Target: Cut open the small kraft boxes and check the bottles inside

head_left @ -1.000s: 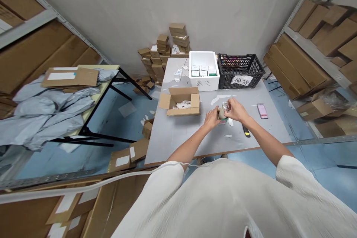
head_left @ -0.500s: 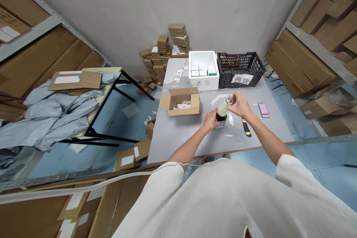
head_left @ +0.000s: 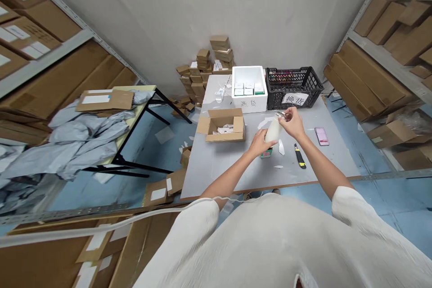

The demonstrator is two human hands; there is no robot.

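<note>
With the brown cardboard carton point(head_left: 226, 137) already open, the pale cylindrical bottle point(head_left: 274, 131) tilts mostly out of the small green box point(head_left: 266, 154), the right hand point(head_left: 293, 123) pinching its shiny top point(head_left: 281, 115), the left hand's point(head_left: 259, 144) fingers gripping lower down, hiding whether its base remains inside.

One bottle point(head_left: 273, 131), one knife point(head_left: 299, 156), one phone point(head_left: 321, 136), one crate point(head_left: 272, 97)

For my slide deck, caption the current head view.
Right hand holding a silver-topped pale bottle, left hand around its lower part, by a small green box.
</note>
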